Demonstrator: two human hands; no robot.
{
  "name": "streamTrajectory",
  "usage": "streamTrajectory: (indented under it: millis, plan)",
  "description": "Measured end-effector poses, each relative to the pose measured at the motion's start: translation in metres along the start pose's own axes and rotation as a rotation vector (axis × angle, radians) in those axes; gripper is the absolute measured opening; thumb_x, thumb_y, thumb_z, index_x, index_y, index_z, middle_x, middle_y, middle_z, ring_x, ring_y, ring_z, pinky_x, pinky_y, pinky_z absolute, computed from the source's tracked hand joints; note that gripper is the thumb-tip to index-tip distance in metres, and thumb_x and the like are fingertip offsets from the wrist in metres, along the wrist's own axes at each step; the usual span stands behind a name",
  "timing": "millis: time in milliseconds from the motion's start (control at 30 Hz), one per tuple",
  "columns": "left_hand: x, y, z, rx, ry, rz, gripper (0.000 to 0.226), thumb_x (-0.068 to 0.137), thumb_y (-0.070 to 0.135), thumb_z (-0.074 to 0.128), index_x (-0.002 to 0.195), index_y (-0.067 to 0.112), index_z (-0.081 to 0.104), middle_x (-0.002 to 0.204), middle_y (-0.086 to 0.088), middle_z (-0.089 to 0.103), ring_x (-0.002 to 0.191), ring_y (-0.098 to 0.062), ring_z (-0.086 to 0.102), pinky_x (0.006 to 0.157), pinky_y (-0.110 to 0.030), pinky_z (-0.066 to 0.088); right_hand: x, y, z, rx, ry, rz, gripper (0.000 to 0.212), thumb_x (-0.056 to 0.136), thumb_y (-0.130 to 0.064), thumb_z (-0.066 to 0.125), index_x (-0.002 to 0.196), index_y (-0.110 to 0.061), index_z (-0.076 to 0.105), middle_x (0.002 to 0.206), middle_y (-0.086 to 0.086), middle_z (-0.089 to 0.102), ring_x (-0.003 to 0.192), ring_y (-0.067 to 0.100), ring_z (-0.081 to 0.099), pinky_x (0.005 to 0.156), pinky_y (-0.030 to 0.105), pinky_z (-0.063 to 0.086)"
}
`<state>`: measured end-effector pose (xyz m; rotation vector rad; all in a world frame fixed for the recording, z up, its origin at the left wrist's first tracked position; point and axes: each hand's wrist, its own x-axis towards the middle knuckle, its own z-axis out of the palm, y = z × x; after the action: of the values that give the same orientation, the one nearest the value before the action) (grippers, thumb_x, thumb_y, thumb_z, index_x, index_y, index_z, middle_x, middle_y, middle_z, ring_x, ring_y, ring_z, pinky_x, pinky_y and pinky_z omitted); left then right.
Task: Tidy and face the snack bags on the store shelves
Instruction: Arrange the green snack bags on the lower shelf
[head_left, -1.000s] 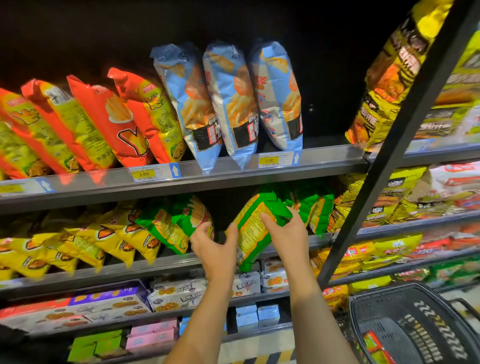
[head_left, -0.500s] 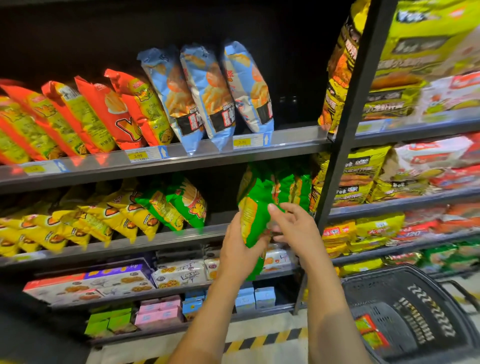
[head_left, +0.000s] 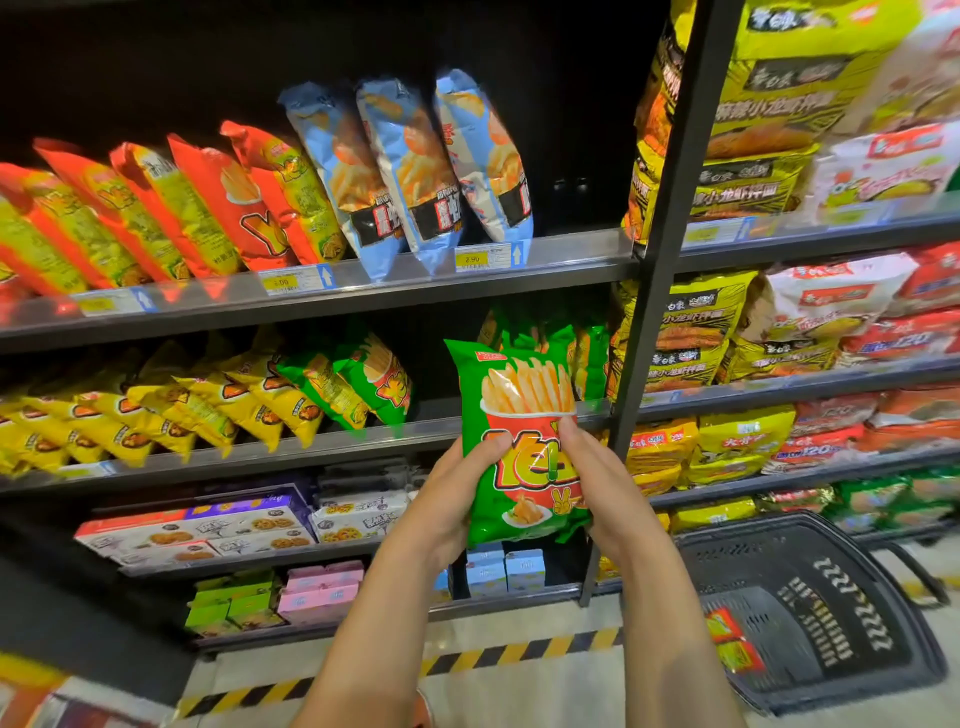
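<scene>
1. in front of the middle shelf (head_left: 311, 449), just off its front edge, the green snack bag (head_left: 519, 415) is held upright with its printed face toward the camera.
2. the left hand (head_left: 452, 499) grips the bag's lower left edge, with the thumb laid across the front. the right hand (head_left: 602, 483) grips the lower right side, its fingers curled over the print.
3. the bag looks puffed with air and light. its film is glossy, so probably slippery, and the fries inside would likely crush under a hard squeeze.
4. the best hold, i judge, is a light one at the side seams or bottom corners, so the face stays flat and readable.
5. it most likely belongs with the other green bags (head_left: 566, 358) standing behind it on the same shelf. two more green bags (head_left: 374, 379) lean beside the yellow bags (head_left: 208, 410) further left.
6. the black basket (head_left: 753, 526) on the floor at right holds a couple of small red and yellow packets (head_left: 740, 656). i cannot tell what else is in it.
</scene>
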<state>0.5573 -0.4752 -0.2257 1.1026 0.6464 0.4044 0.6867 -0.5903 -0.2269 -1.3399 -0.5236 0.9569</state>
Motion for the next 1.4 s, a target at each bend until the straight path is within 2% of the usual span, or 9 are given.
streamTrajectory:
  millis: [167,333,600,733,867,933,1067,1200,1400]
  plan:
    - [0.0,0.015,-0.003,0.048,0.048,0.033,0.068,0.089,0.072,0.057,0.137,0.025,0.068,0.135,-0.006,0.072,0.132,-0.03,0.062,0.114,-0.055,0.046,-0.001,0.003,0.0,0.178,0.066,0.021,0.048,0.095,-0.051,0.061,0.131,-0.02,0.066,0.118,0.008,0.078,0.11,0.028,0.075,0.104,0.052,0.054]
    - [-0.003,0.043,-0.003,-0.2,0.142,0.026,0.073,0.098,0.069,0.043,0.142,0.013,0.058,0.136,-0.01,0.068,0.123,-0.025,0.066,0.094,-0.044,0.054,-0.002,0.005,-0.001,0.419,0.106,0.106,0.057,0.089,-0.054,0.063,0.131,-0.017,0.068,0.123,0.015,0.075,0.117,0.035,0.071,0.109,0.059,0.049]
    - [-0.013,0.054,0.013,0.194,0.055,0.057,0.05,0.101,0.069,0.047,0.129,0.033,0.066,0.115,0.012,0.079,0.109,-0.009,0.073,0.092,-0.037,0.054,-0.006,-0.012,0.016,-0.127,0.187,-0.116,0.036,0.098,-0.058,0.059,0.126,-0.035,0.064,0.112,-0.007,0.079,0.1,0.01,0.077,0.095,0.046,0.061]
    - [-0.013,0.043,0.018,0.335,0.195,0.083,0.095,0.061,0.098,0.065,0.135,0.039,0.054,0.129,0.01,0.071,0.114,-0.017,0.072,0.101,-0.049,0.057,-0.012,-0.023,0.032,-0.297,0.146,-0.158,0.041,0.1,-0.07,0.039,0.124,-0.042,0.057,0.111,-0.017,0.071,0.095,-0.008,0.068,0.086,0.03,0.057]
    - [-0.02,0.043,0.011,0.231,0.246,0.082,0.079,0.072,0.09,0.068,0.128,0.035,0.066,0.115,0.006,0.08,0.103,-0.018,0.078,0.096,-0.048,0.06,-0.013,-0.02,0.026,-0.138,0.063,-0.078,0.063,0.086,-0.09,0.029,0.12,-0.049,0.062,0.119,-0.011,0.073,0.116,0.012,0.068,0.104,0.048,0.054]
    - [-0.026,0.044,0.008,0.089,0.195,0.021,0.056,0.092,0.074,0.058,0.124,0.029,0.072,0.109,0.001,0.082,0.099,-0.018,0.079,0.086,-0.039,0.063,-0.014,-0.022,0.021,-0.009,0.06,-0.057,0.073,0.09,-0.082,0.027,0.128,-0.032,0.065,0.114,-0.003,0.076,0.104,0.015,0.072,0.092,0.043,0.06]
    - [-0.032,0.036,0.004,-0.217,0.092,-0.058,0.065,0.099,0.072,0.043,0.13,0.022,0.071,0.122,-0.01,0.078,0.106,-0.025,0.078,0.087,-0.043,0.057,-0.024,-0.026,0.018,0.145,-0.006,-0.08,0.075,0.102,-0.066,0.02,0.131,-0.009,0.061,0.098,0.006,0.079,0.074,0.015,0.072,0.063,0.029,0.057]
    - [-0.03,0.028,0.001,-0.227,0.081,-0.052,0.072,0.094,0.076,0.044,0.136,0.023,0.068,0.129,-0.011,0.075,0.116,-0.028,0.074,0.095,-0.048,0.055,-0.026,-0.026,0.017,0.064,-0.027,-0.121,0.074,0.092,-0.07,0.03,0.131,-0.016,0.062,0.102,0.001,0.079,0.084,0.014,0.075,0.071,0.03,0.059]
    - [-0.027,0.03,0.008,0.276,0.233,0.221,0.077,0.071,0.088,0.067,0.135,0.046,0.051,0.124,0.012,0.074,0.112,-0.016,0.074,0.102,-0.055,0.057,-0.031,-0.026,0.018,-0.212,-0.09,-0.214,0.037,0.096,-0.051,0.066,0.13,-0.038,0.062,0.12,-0.021,0.074,0.115,0.001,0.069,0.097,0.032,0.058]
